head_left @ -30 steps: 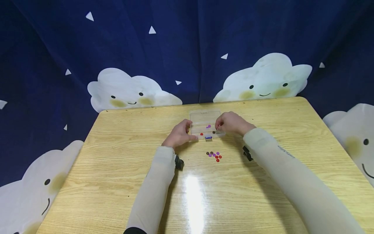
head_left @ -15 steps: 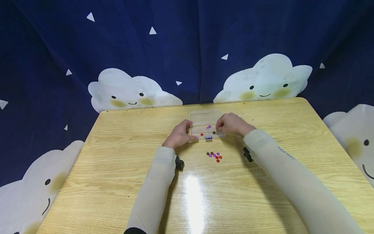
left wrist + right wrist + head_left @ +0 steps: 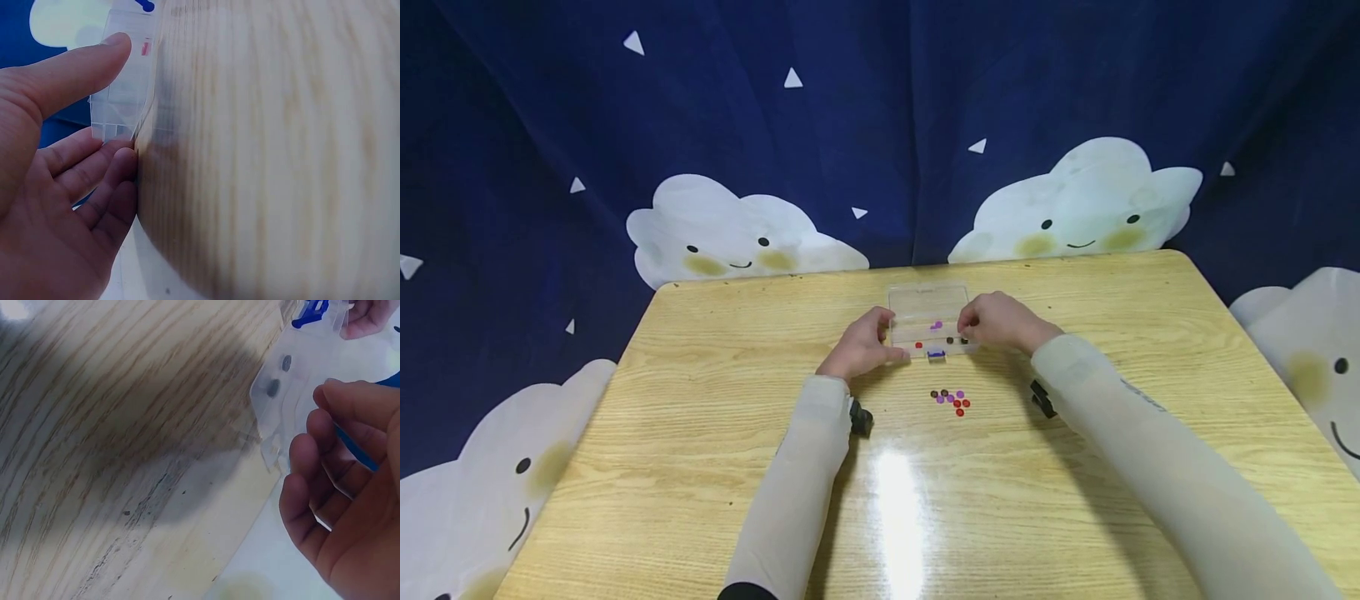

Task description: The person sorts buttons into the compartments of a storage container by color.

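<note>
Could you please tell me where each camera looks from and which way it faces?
Head: on the person's head, facing forward and down at the table and clear box; left hand, right hand and sleeves show.
Left wrist: on that wrist, facing box and table; left hand shows.
Right wrist: on that wrist, facing two dark pieces in the box; right hand shows, left hand partly.
Both wrist views share the blue clasp.

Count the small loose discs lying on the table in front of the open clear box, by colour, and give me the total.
Purple discs: 3
Red discs: 3
Dark brown discs: 2
Total: 8
</note>
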Demonstrator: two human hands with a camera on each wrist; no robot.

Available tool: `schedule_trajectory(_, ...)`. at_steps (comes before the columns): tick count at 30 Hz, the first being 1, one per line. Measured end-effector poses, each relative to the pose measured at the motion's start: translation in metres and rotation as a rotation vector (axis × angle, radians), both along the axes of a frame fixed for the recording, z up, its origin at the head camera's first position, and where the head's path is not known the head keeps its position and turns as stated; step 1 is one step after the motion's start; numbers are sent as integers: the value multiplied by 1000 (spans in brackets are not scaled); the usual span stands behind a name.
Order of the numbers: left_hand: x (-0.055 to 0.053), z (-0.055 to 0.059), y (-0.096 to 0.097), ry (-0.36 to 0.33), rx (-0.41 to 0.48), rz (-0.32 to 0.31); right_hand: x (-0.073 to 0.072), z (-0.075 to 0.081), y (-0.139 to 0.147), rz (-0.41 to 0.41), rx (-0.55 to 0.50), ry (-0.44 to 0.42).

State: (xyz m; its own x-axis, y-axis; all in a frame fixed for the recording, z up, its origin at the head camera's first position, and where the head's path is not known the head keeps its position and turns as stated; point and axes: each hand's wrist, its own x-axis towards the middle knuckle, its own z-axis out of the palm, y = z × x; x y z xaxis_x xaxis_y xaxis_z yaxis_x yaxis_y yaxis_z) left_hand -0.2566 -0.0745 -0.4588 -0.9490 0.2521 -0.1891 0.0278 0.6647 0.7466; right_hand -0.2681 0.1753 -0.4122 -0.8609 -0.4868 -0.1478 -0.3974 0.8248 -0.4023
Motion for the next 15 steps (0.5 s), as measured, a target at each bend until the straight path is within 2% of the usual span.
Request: schedule_trajectory(15, -1, 1, 0, -1, 3, 0, 25, 1, -16, 132, 0, 75)
